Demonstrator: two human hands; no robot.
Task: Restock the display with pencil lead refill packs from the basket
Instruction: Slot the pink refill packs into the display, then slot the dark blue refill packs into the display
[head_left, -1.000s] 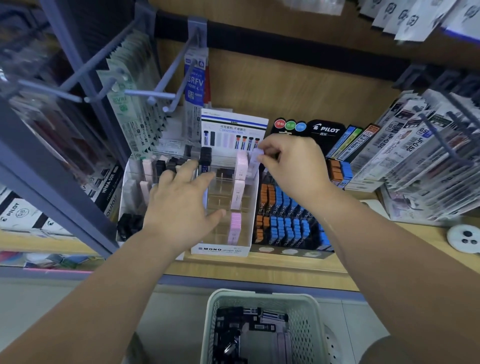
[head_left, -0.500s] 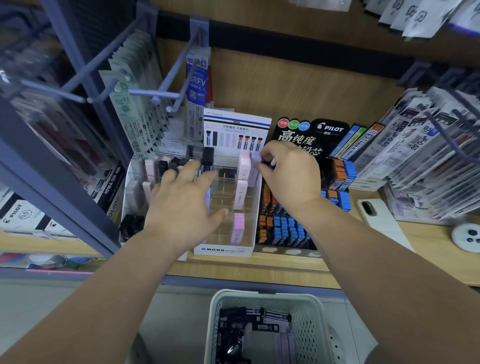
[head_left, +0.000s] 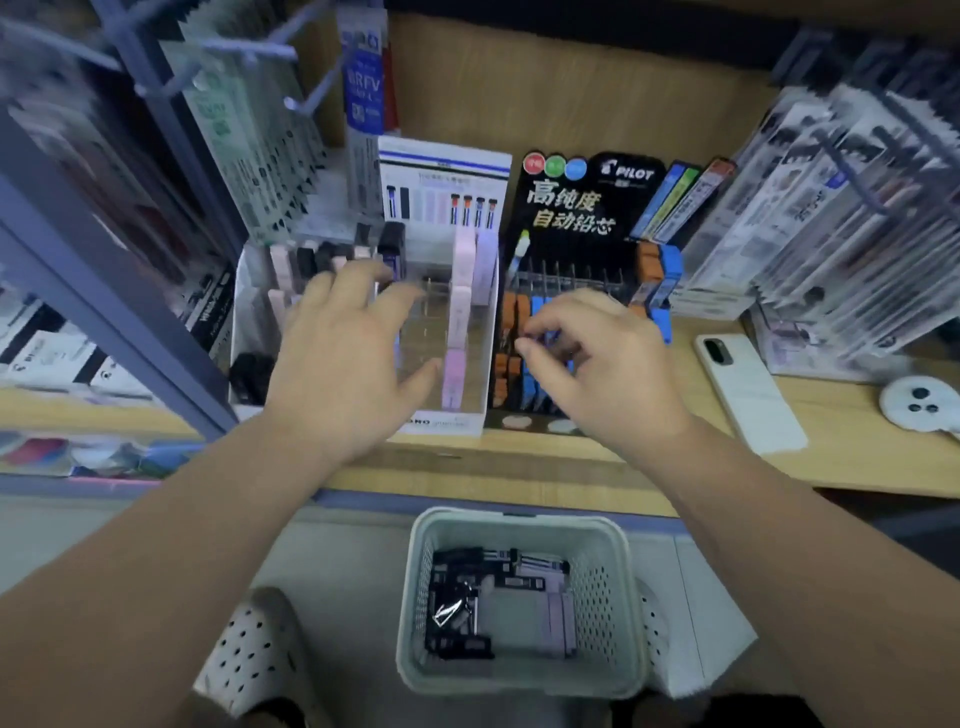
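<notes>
Black and lilac packs (head_left: 498, 597) lie heaped in the basket (head_left: 519, 521) at 6 o'clock in the view, below the counter edge. The display (head_left: 447, 422), a clear slotted box, stands on the counter (head_left: 571, 473) at 11 o'clock from the basket. Pink packs (head_left: 460, 312) fill its 3 o'clock column, dark and pale ones sit at its 9 o'clock side, and the middle slots look bare.

The left hand (head_left: 343, 358) is spread palm down over the display; whether it touches is unclear. The right hand (head_left: 608, 364) hovers at 1 o'clock from the basket, above the Pilot rack (head_left: 571, 208), fingers loosely curled, thumb near forefinger, nothing visible between them.

The step in hand seems to be fetching the next pack. It would go best to take one pack by its narrow edges, match its colour to a column, and slide it upright into a bare slot while the left hand steadies the light box. The right wrist should stay clear of the rack's orange and blue rows.

The counter is pale wood with a wood back panel. A phone (head_left: 748, 395) lies at 3 o'clock, a white disc (head_left: 919, 405) beyond it. Hung packets (head_left: 244, 130) crowd pegs at 10 o'clock, and more at 2 o'clock. A perforated shoe (head_left: 249, 649) shows at 7 o'clock.
</notes>
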